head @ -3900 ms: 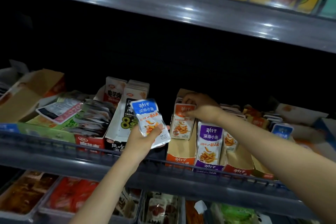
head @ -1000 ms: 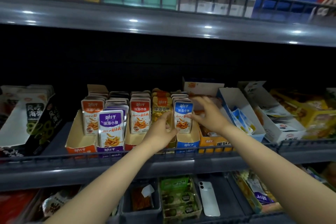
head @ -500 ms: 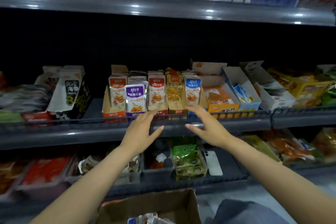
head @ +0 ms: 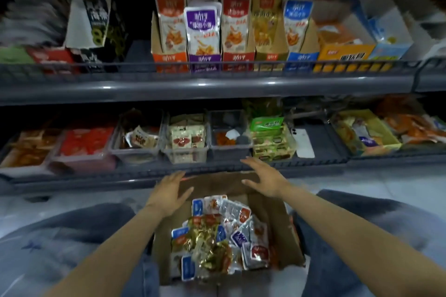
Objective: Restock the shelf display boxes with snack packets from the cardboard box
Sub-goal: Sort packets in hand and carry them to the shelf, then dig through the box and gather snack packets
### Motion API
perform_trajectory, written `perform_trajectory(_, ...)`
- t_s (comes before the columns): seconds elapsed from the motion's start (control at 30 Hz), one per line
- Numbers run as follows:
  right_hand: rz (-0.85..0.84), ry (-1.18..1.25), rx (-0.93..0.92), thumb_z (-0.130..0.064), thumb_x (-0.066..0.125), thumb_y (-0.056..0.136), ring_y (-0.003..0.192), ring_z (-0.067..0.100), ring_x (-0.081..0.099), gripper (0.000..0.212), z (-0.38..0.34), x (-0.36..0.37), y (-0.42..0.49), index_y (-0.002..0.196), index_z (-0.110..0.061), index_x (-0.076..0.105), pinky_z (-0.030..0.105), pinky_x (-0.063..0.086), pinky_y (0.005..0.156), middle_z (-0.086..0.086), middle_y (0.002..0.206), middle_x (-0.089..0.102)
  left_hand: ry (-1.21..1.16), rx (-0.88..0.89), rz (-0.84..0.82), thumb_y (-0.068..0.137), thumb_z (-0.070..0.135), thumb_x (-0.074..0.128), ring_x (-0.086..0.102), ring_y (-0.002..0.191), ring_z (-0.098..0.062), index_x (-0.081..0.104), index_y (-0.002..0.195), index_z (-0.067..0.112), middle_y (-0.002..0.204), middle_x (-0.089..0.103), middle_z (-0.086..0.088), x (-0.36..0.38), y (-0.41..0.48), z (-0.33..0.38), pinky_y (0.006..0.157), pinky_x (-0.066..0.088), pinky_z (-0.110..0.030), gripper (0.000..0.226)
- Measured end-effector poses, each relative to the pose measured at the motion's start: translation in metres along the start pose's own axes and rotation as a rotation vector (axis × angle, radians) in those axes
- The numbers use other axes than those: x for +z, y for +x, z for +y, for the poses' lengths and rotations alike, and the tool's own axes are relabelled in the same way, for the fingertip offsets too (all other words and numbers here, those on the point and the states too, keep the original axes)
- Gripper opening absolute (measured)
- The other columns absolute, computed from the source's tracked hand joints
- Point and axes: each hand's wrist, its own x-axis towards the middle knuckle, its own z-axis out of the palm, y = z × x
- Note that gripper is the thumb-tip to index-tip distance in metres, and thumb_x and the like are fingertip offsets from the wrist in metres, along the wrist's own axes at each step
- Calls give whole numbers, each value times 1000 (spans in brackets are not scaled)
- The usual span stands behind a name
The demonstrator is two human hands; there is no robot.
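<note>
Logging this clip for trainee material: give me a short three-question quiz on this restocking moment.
1. True or false: the left hand and right hand each hold a snack packet.
2. Where is the cardboard box? A on a trolley; B down between the person's legs; C on a chair.
3. Fill in: on the upper shelf, the display box between the orange-fronted and red-fronted ones is ____.
Key: 1 false, both are open and empty; 2 B; 3 purple.
</note>
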Motion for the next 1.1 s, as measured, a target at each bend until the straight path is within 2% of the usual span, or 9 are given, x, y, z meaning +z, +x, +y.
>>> perform_trajectory(0.2, -128, 115, 169, -33, 64, 88, 138, 24, 32, 68, 32, 67, 14, 145, -14, 33, 30, 27, 112, 8, 150, 31, 13, -111, -198, 97, 46, 40, 36, 135, -23, 28, 147, 16, 151, 33, -5, 62, 5, -26, 107, 31, -30, 60)
perform_trajectory(0.4, -250, 239, 289, -28, 75, 80, 126, 19, 44, 61, 58, 120, 21, 134, -16, 49, 35, 36, 108, -1, 130, 50, -12, -125, -317, 98, 42, 42, 51, 118, -27, 36, 141, 15, 137, 49, -11, 106, 20, -31, 93, 42, -29, 52)
perform_trajectory(0.53, -354, 295, 389, -58, 79, 61, 117, 21, 54, 76, 108, 177, 23, 126, -27, 54, 37, 46, 97, -3, 126, 53, -152, -136, -427, 98, 39, 43, 54, 114, -25, 38, 141, 20, 134, 54, -9, 135, 26, -35, 92, 43, -30, 47)
perform_trajectory(0.63, -391, 336, 445, -40, 79, 73, 125, 17, 39, 69, 90, 183, 14, 133, -23, 49, 30, 34, 107, -7, 131, 39, -207, -214, -513, 98, 41, 42, 57, 108, -24, 38, 141, 22, 128, 58, -9, 156, 29, -39, 86, 44, -30, 47)
perform_trajectory(0.7, -463, 417, 499, -27, 73, 81, 119, 9, 34, 61, 88, 198, 12, 135, -16, 46, 17, 30, 98, -7, 122, 34, -232, -235, -555, 99, 41, 41, 60, 101, -21, 44, 134, 19, 122, 61, -9, 167, 31, -40, 79, 45, -28, 42)
perform_trajectory(0.77, -548, 494, 489, -25, 72, 83, 116, 9, 44, 58, 79, 212, 14, 133, -11, 46, 14, 35, 89, -4, 122, 46, -272, -270, -599, 99, 40, 40, 60, 100, -20, 50, 127, 17, 119, 62, -8, 179, 31, -43, 76, 43, -26, 38)
perform_trajectory(0.87, -548, 567, 542, -32, 75, 80, 126, 19, 46, 70, 64, 239, 20, 139, -14, 41, 22, 36, 91, 2, 138, 47, -333, -324, -669, 98, 47, 36, 56, 109, -21, 46, 133, 16, 126, 57, -8, 190, 31, -45, 86, 44, -30, 48)
perform_trajectory(1.0, -534, 651, 651, -13, 76, 78, 113, 17, 49, 64, 53, 267, 25, 131, -6, 41, 24, 38, 89, 2, 121, 50, -358, -357, -754, 97, 40, 45, 47, 122, -21, 31, 145, 14, 144, 43, -8, 201, 28, -48, 101, 40, -33, 57)
perform_trajectory(1.1, -535, 610, 642, -12, 78, 76, 113, 17, 51, 59, 47, 281, 25, 128, -8, 51, 26, 40, 96, 0, 123, 53, -399, -384, -794, 81, 58, 56, 39, 133, -22, 27, 146, 23, 150, 36, -3, 217, 25, -54, 109, 36, -41, 79)
